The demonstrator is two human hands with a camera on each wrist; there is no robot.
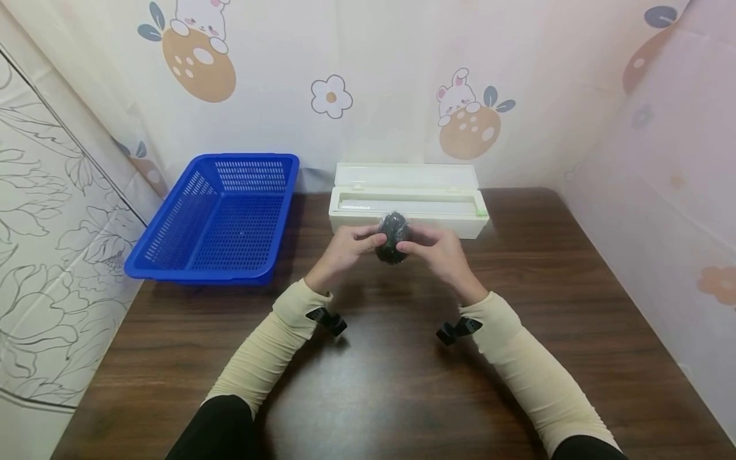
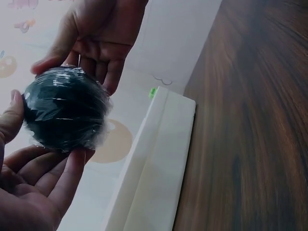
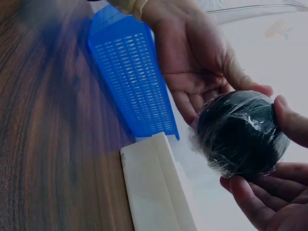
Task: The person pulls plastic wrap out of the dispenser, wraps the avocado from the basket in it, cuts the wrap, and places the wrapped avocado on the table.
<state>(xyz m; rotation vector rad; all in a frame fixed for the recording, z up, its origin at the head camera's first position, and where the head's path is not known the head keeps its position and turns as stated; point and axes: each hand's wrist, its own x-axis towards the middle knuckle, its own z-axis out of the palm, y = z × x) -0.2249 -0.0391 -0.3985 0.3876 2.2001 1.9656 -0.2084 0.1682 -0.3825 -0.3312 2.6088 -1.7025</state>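
Observation:
A dark, egg-shaped thing [image 1: 393, 229] wrapped in clear cling film is held up over the table, in front of a white box. My left hand [image 1: 345, 250] pinches its left side between thumb and fingers; my right hand [image 1: 441, 253] grips the opposite side the same way. Both wrist views show the glossy film creased over the dark surface, with a loose, crinkled edge of film on the wrapped thing [image 2: 67, 110]. In the right wrist view, fingertips of both hands press around the wrapped thing [image 3: 240, 134].
Behind the hands, the long white cling film box [image 1: 464, 226] has its lid raised, with a pale roll [image 1: 437, 207] inside. A blue perforated basket [image 1: 198, 276] stands at the left. Patterned curtains [image 1: 391, 128] border the brown wooden table [image 1: 368, 396].

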